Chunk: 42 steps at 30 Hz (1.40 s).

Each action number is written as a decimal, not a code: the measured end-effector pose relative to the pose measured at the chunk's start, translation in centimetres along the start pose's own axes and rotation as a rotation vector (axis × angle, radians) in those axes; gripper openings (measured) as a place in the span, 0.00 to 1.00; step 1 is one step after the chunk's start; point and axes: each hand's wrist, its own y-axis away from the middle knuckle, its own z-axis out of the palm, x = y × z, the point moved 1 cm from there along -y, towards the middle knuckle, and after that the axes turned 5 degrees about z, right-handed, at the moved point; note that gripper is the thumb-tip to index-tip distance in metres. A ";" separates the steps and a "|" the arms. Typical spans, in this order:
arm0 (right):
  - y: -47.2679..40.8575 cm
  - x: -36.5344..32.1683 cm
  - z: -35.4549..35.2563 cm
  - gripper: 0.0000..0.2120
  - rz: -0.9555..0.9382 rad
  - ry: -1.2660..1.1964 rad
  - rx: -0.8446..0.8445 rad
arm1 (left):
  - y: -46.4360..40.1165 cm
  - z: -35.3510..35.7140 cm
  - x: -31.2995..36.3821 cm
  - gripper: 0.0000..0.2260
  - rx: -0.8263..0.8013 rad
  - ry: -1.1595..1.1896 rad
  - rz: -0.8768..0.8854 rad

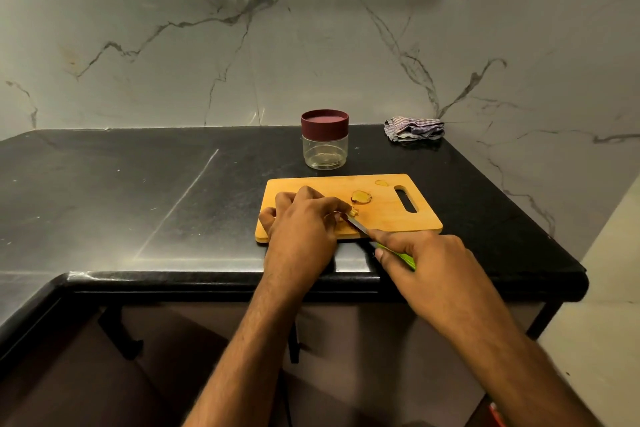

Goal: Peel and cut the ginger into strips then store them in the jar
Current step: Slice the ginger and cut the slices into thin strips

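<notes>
While a small piece of ginger lies pinned near the front middle of a wooden cutting board, the left hand curls its fingertips down over it, hiding most of the piece. The right hand grips the green handle of a knife, forefinger stretched along the spine, and the blade runs diagonally from the lower right up to the upper left, its tip meeting the ginger at the left fingertips. How the held piece's long axis lies cannot be told under the fingers. The ginger sits ahead of both hands and slightly left of the right hand, so the left hand is the nearer one and the blade must work right against its fingertips; that closeness looks the main risk of the next cut.

Just beyond the pinned piece rests a flat ginger slice, apart from the knife, and a smaller scrap lies near the board's handle slot at the far right corner. Behind the board on the black table stands a clear jar, its maroon lid on, apparently holding next to nothing, suggesting storing is yet to begin. A striped cloth lies crumpled by the marble wall.
</notes>
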 end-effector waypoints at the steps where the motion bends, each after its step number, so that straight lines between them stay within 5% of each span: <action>1: 0.1 0.0 0.0 0.16 -0.001 -0.020 -0.002 | 0.0 0.0 -0.1 0.10 0.016 0.019 -0.010; 7: 0.0 -0.4 0.0 0.17 -0.006 -0.110 0.019 | 0.2 0.4 -1.0 0.07 0.140 0.181 -0.168; 42: 0.8 -0.2 -0.1 0.16 0.010 0.062 0.001 | 0.1 0.3 -0.8 0.04 0.124 0.153 -0.168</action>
